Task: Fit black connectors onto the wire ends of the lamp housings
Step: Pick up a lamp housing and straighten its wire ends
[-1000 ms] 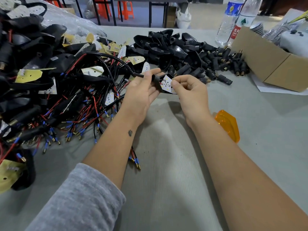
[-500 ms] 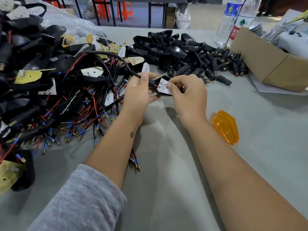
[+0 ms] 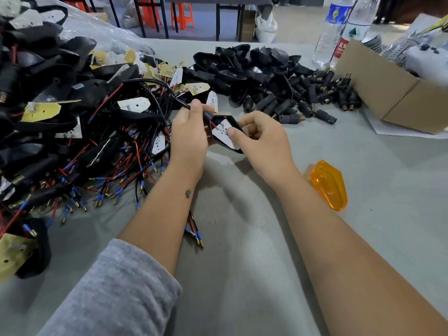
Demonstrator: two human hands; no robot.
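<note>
At table centre, the left hand (image 3: 191,139) pinches the black connector sleeve (image 3: 208,116) where the cable enters the lamp housing (image 3: 224,133), thumb on top; the right hand (image 3: 263,139) curls round the housing's far side, thumb pressing the white LED board (image 3: 224,129). Step looks like seating board and wire into the housing: best to keep the red lead clear of the board edge, press flat and hold the sleeve steady. Wired housings pile (image 3: 72,132) lies left, loose black connectors (image 3: 312,103) behind right, near an amber lens (image 3: 328,185), a cardboard box (image 3: 388,98) and water bottles (image 3: 339,30).
</note>
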